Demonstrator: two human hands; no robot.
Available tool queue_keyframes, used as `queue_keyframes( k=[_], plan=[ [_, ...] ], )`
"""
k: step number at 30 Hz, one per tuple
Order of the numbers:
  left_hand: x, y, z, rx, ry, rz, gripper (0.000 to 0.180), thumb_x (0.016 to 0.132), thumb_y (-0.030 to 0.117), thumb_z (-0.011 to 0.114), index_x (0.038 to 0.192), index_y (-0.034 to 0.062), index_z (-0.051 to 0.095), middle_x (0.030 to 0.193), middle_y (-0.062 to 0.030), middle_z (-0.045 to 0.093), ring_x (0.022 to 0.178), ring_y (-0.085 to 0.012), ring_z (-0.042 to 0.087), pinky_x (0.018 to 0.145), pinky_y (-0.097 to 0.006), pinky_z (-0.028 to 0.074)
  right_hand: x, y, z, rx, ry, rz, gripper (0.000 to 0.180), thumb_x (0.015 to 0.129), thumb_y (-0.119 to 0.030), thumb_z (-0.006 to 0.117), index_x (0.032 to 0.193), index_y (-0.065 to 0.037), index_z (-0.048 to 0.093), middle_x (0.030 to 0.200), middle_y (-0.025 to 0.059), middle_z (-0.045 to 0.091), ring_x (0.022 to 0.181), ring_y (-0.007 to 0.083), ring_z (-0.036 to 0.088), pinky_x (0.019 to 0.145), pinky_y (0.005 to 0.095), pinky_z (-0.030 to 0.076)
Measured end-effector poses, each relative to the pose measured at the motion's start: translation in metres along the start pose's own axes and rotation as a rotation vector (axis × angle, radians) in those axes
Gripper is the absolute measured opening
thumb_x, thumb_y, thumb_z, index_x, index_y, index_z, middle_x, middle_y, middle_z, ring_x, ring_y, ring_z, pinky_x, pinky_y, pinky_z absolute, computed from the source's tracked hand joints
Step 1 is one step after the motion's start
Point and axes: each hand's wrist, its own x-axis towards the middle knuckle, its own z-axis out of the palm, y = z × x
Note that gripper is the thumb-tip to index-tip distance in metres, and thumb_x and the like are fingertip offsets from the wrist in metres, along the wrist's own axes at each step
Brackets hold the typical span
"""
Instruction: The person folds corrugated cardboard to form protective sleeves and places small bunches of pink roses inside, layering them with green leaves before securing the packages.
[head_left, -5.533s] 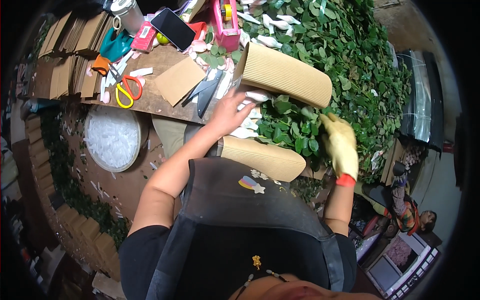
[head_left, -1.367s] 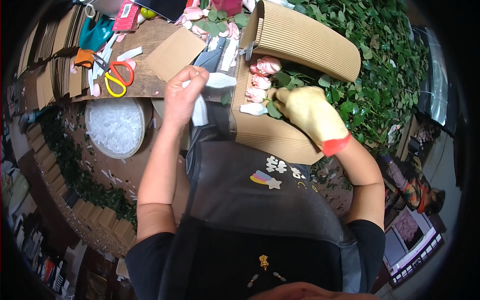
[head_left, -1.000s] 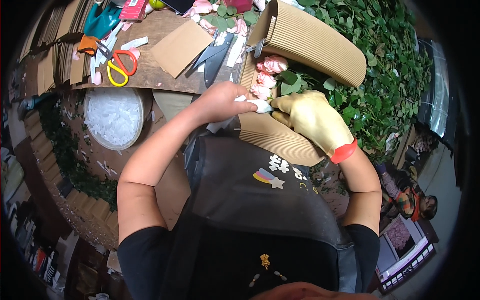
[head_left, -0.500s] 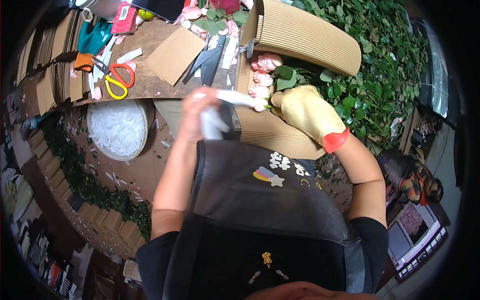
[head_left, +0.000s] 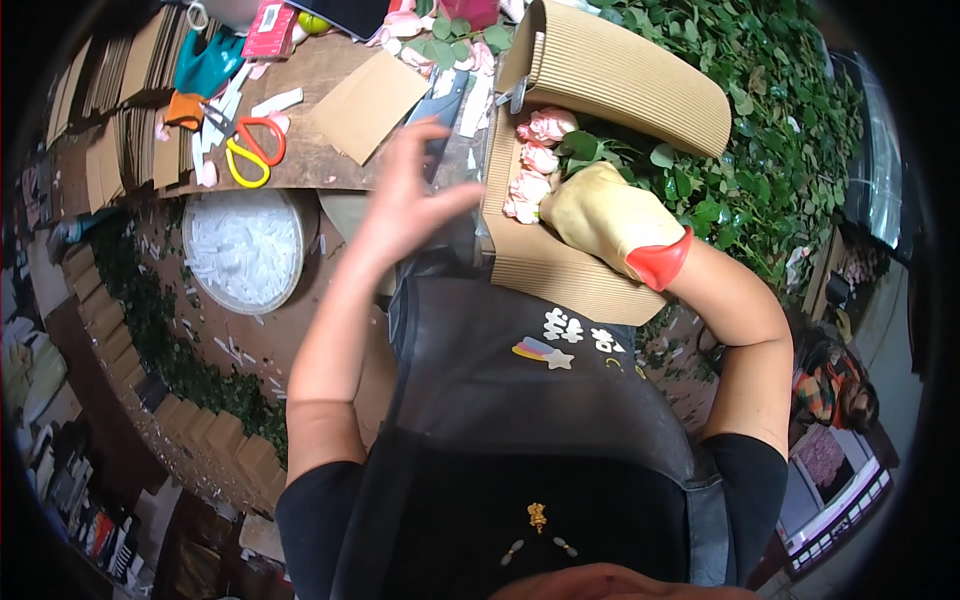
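My left hand is bare and raised at the table's near edge, thumb and fingers spread, with nothing visible in it. My right hand wears a cream rubber glove with a red cuff. Its fingers curl in beside the lower pink roses, closed around their stems, though the glove hides most of the grip. The rose heads line up on corrugated cardboard, whose upper flap curves over at the far side. Green leaves stick out above the glove.
Red-and-yellow-handled scissors, a brown card and white strips lie on the wooden table. Below its edge stands a round tub of white pieces. Leafy stems heap up at right. Another person is at far right.
My left hand has drawn away from the roses and opened; the blurred white thing by it no longer shows. The gloved right hand stays at the roses. The whole view has shifted slightly.
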Motion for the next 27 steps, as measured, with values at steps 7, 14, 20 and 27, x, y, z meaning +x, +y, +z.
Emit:
queue_keyframes(
  k=[7, 14, 20, 27],
  plan=[
    [0.025, -0.015, 0.062, 0.235, -0.232, 0.214, 0.093, 0.062, 0.04, 0.1, 0.132, 0.0069, 0.048, 0.153, -0.0306, 0.034, 0.147, -0.0473, 0.031, 0.121, -0.052, 0.031, -0.034, 0.004, -0.009, 0.218, 0.109, 0.109, 0.016, 0.096, -0.015, 0.061, 0.1, -0.007, 0.074, 0.086, 0.0197, 0.073, 0.087, 0.0389, 0.073, 0.079, 0.0466, 0.057],
    [0.019, -0.018, 0.063, 0.188, -0.218, 0.188, 0.076, 0.064, 0.039, 0.099, 0.124, 0.0098, 0.062, 0.157, -0.0327, 0.03, 0.149, -0.0499, 0.027, 0.12, -0.055, 0.03, -0.036, -0.003, 0.015, 0.153, 0.613, 0.18, 0.023, 0.096, -0.03, 0.068, 0.099, -0.008, 0.068, 0.077, 0.0134, 0.072, 0.074, 0.0348, 0.072, 0.072, 0.0462, 0.058],
    [0.025, -0.014, 0.061, 0.19, -0.262, 0.137, 0.06, 0.068, 0.043, 0.096, 0.116, 0.0141, 0.074, 0.154, -0.034, 0.036, 0.15, -0.0478, 0.028, 0.12, -0.054, 0.03, -0.028, -0.002, 0.019, -0.018, 0.563, 0.119, 0.015, 0.094, -0.022, 0.066, 0.092, -0.007, 0.063, 0.074, 0.0135, 0.071, 0.063, 0.0342, 0.07, 0.064, 0.0471, 0.057],
    [0.016, -0.026, 0.069, 0.063, -0.134, 0.118, 0.035, 0.078, 0.038, 0.09, 0.105, 0.0159, 0.083, 0.147, -0.0267, 0.05, 0.144, -0.0424, 0.036, 0.12, -0.049, 0.031, -0.046, -0.002, 0.0, 0.154, 0.729, 0.181, 0.023, 0.099, -0.031, 0.068, 0.108, -0.011, 0.072, 0.078, 0.0133, 0.072, 0.073, 0.0321, 0.073, 0.07, 0.0438, 0.058]
  ],
)
